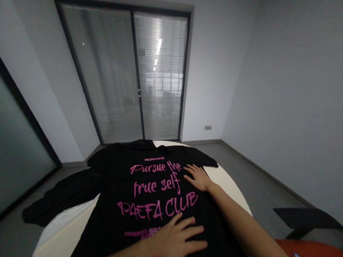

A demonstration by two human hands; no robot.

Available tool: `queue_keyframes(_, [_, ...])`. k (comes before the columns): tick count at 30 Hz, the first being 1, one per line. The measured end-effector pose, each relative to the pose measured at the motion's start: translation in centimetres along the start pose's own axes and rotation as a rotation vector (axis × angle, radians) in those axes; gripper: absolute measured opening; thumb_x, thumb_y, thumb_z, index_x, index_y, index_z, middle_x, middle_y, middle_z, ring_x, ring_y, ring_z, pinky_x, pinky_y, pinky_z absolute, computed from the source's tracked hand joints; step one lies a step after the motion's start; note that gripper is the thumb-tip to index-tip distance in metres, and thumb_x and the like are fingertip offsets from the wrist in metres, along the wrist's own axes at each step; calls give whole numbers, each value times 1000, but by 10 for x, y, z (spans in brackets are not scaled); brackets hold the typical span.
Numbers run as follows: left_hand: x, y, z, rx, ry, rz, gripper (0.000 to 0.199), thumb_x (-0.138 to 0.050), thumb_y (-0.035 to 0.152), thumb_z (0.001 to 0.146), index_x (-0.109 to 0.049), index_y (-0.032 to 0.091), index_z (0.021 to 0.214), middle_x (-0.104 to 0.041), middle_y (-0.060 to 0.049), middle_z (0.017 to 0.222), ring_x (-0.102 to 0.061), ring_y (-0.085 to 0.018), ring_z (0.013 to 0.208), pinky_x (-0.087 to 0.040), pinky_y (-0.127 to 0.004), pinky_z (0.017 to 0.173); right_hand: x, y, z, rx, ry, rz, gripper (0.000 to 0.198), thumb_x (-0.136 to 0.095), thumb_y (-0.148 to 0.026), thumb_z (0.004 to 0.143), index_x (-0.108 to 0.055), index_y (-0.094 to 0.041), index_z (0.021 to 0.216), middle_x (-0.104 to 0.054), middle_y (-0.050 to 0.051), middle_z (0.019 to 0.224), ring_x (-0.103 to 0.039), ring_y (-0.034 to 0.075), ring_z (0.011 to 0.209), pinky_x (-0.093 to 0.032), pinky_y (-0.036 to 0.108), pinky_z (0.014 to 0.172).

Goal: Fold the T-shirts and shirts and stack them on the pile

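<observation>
A black T-shirt [112,203] with pink lettering is spread over a round white table, its back or front print facing up and its collar at the far side. My left hand [173,242] rests on the lower part of the print, fingers spread, covering some small letters. Farther up, my right hand [197,177] lies flat on the shirt's right side, just beside the lettering, with its fingers apart. Neither hand grips the cloth. The bottom of the shirt runs out of view.
The white table [230,185] has a curved edge. A black sleeve-like garment part [61,195] hangs over its left edge. At the lower right are an orange-red surface [315,247] and a dark armrest-like piece [308,217]. Glass panels with blinds [112,78] stand behind.
</observation>
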State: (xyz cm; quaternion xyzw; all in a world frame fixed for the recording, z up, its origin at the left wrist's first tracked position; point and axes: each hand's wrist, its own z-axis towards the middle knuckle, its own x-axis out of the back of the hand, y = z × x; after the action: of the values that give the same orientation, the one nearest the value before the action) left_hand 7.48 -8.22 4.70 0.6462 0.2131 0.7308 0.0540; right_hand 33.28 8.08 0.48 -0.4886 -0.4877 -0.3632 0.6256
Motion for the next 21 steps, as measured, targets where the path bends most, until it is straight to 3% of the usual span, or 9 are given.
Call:
queue_keyframes(4, [17, -14, 3, 106, 51, -22, 56, -47, 53, 96, -42, 31, 148, -34, -4, 160, -29, -31, 147, -23, -56, 119, -2, 0, 2, 23, 49, 5, 62, -39, -62, 95, -45, -29, 148, -38, 4, 157, -26, 28, 147, -19, 47, 119])
queue_keyframes(8, [17, -47, 11, 380, 195, 97, 62, -54, 49, 92, -40, 32, 150, -22, -5, 164, -18, -36, 150, -17, -59, 119, -3, 0, -1, 51, 79, 8, 63, -44, -62, 93, -47, -28, 147, -41, 5, 155, -29, 29, 146, -20, 47, 118])
queue_keyframes(12, [11, -71, 8, 491, 156, 101, 70, -56, 56, 88, -37, 33, 152, -23, -7, 164, -15, -39, 150, -14, -64, 118, 5, 11, 4, 27, 185, 80, 52, -43, -55, 95, -62, -23, 132, -58, 8, 139, -49, 25, 130, -33, 37, 111])
queue_keyframes(14, [11, -76, 6, 486, 177, 86, 66, -55, 56, 89, -40, 35, 150, -29, -4, 162, -19, -36, 150, -15, -61, 119, 11, 22, 11, -161, 313, 81, 48, -39, -49, 98, -65, -19, 124, -63, 11, 128, -56, 24, 119, -39, 35, 105])
queue_keyframes(17, [14, -83, 5, 581, 307, 117, 55, -47, 50, 95, -45, 34, 147, -34, -1, 160, -22, -31, 150, -13, -56, 122, 18, 43, 23, -567, 472, -4, 52, -38, -47, 97, -62, -13, 127, -60, 19, 130, -53, 32, 121, -41, 43, 100])
queue_keyframes(19, [17, -90, 4, 712, 370, 147, 56, -45, 49, 95, -44, 32, 149, -30, -3, 162, -19, -32, 150, -12, -57, 122, 19, 59, 31, -765, 495, -29, 60, -39, -53, 95, -56, -10, 134, -54, 22, 137, -47, 38, 128, -39, 50, 102])
queue_keyframes(21, [17, -97, 3, 803, 348, 144, 61, -46, 53, 94, -41, 32, 150, -26, -5, 163, -16, -35, 151, -13, -58, 121, 18, 75, 38, -883, 450, 7, 68, -39, -58, 93, -50, -10, 139, -50, 24, 141, -41, 41, 133, -34, 55, 105])
